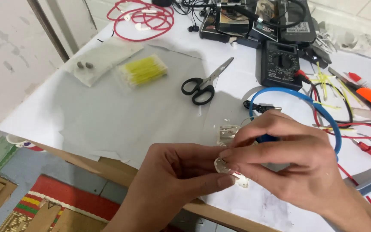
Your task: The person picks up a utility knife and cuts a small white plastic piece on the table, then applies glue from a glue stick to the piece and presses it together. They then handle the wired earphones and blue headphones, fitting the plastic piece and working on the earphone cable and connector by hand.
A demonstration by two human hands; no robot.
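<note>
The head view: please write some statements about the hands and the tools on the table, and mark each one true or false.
1. Both hands, left hand and right hand, pinch a small white part. True.
2. The scissors have red handles. False: the handles are black.
3. The black meter lies on the table beyond the hands. True.
4. The blue cable is held by the left hand. False: it loops on the table behind the right hand.
5. The pack of yellow sticks lies to the left of the scissors. True.

black scissors (199,87), yellow swabs packet (143,70), black multimeter (280,64), red cable (140,18), blue cable (318,107)
</note>
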